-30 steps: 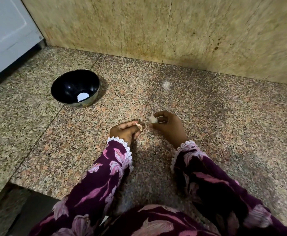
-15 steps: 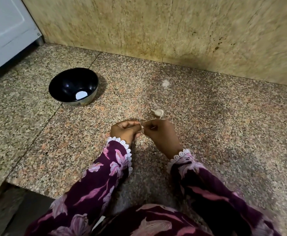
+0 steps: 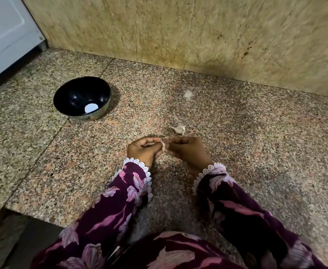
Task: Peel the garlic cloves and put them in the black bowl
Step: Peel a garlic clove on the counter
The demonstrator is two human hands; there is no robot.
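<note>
A speckled granite counter (image 3: 237, 144) fills most of the view, backed by a beige stone wall (image 3: 178, 32), with a white appliance (image 3: 5, 33) at the far left corner. Two floral sleeves (image 3: 120, 202) reach in from the bottom edge.

The black bowl (image 3: 66, 98) stands upright on the counter, well apart from the hands, to their left and farther back. Inside it only one pale round patch (image 3: 91, 107) is seen; whether this is a peeled clove, a label or a reflection cannot be told. No other garlic is visible in it, so little or nothing is judged to have been delivered yet.

The left hand (image 3: 142, 150) and the right hand (image 3: 186, 152) are brought together just above the counter, fingertips meeting. A small clove (image 3: 163, 146) is pinched between them: it is held by the curled fingers of the left hand, while a bit of it or its skin is pinched by the thumb and forefinger of the right. Peeling of this clove is judged to be in progress; how much skin is left on it is too small to tell.

A second clove (image 3: 179, 129), apparently unpeeled, lies on the counter just beyond the hands, touching neither. A faint whitish smudge (image 3: 188, 93) is seen farther back.

What is left: the held clove is to be finished and carried to the bowl, and the lying clove is then to be peeled and placed likewise.
</note>
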